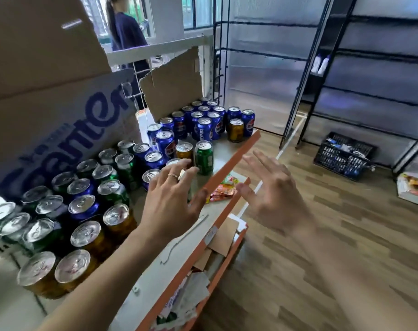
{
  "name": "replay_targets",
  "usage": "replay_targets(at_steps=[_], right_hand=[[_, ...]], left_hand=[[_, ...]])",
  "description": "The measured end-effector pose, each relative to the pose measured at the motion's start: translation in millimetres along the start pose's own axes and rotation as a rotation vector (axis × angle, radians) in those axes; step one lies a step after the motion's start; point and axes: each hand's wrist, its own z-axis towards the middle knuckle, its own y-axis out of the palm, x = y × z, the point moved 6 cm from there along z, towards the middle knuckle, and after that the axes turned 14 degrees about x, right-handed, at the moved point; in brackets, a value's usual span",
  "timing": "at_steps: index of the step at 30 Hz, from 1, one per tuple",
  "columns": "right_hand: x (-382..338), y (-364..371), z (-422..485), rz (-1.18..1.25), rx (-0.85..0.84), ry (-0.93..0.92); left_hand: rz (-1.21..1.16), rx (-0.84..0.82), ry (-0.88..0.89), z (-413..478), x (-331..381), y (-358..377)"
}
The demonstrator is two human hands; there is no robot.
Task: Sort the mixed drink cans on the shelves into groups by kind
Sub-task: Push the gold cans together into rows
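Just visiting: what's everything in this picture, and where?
Pepsi cans: many, blue, mostly shelf's far end.
Green cans: several, green, mixed through middle and left.
Gold cans: several, amber, mostly near left.
Cardboard box: one, brown, blue print, behind cans.
Shelf: one, grey, orange edge, under cans.
Snack packets: few, red-yellow, lower shelf.
Crate: one, black, floor at right.
Racks: black, along right wall.
Person: one, dark top, far back.
Left hand: one, ringed, open over cans.
Right hand: one, open, beyond shelf edge.

Cans (83,206) crowd the shelf (186,237), cardboard box (48,103) behind them (crate (344,156) on floor (322,235), right).
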Motion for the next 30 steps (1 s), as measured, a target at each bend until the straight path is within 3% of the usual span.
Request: replay_targets(at_steps=[19, 30], right_hand=[[49, 69, 147, 0.013, -0.092, -0.113], [138, 75, 206, 0.167, -0.136, -0.333]], left_hand=[[0.028, 0.002, -0.072, 136, -24, 81], [0.217, 0.056, -0.235, 163, 32, 133]])
